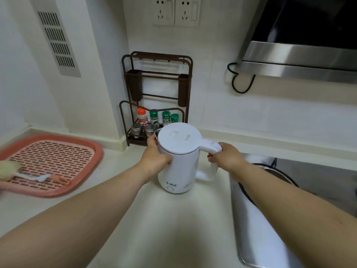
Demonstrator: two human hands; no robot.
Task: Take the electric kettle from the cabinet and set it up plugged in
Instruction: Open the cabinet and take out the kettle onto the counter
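We hold white electric kettle (178,157) upright on countertop (154,219), just in front of spice rack (156,97). Left hand (156,157) clasps kettle body, right hand (225,156) wraps handle. Placement step looks done. Next: find cord, not visible, reach wall sockets (175,10) above rack.

White tiled walls (251,105) meet in a corner above a pale countertop (173,229). 2 wall sockets (176,11) sit high on the back wall, a slotted vent (56,41) on the side wall. A steel range hood (301,55) juts out over the stove (270,219).
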